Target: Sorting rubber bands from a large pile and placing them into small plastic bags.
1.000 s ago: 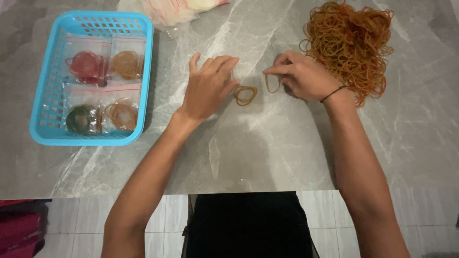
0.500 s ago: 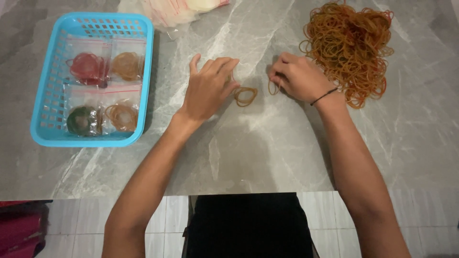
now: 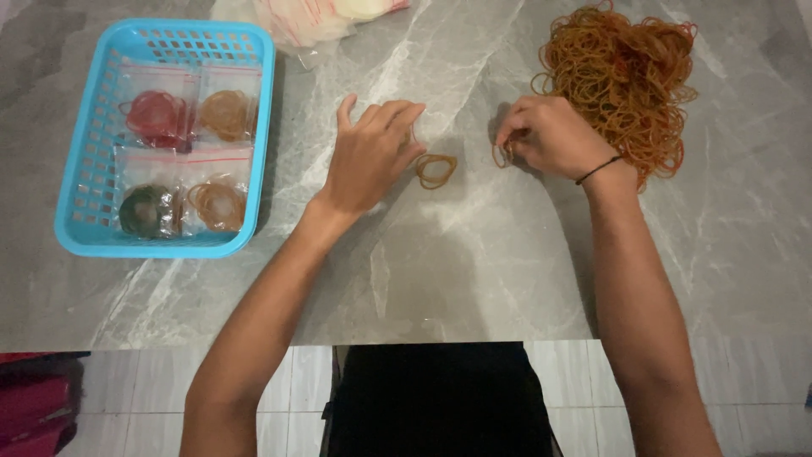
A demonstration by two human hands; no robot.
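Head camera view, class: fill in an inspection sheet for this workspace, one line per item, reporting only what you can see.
Surface: grey marbled table, white veins.
Job's things: big pile of rubber bands at the far right; small bundle of bands lying between the hands.
Clutter: blue basket holding four clear bags of bands; plastic bags at the far edge.
Grippers: left hand resting open beside the small bundle; right hand pinching bands by the pile.
Cables: nothing seen.
Surroundings: tiled floor, red object at bottom left.
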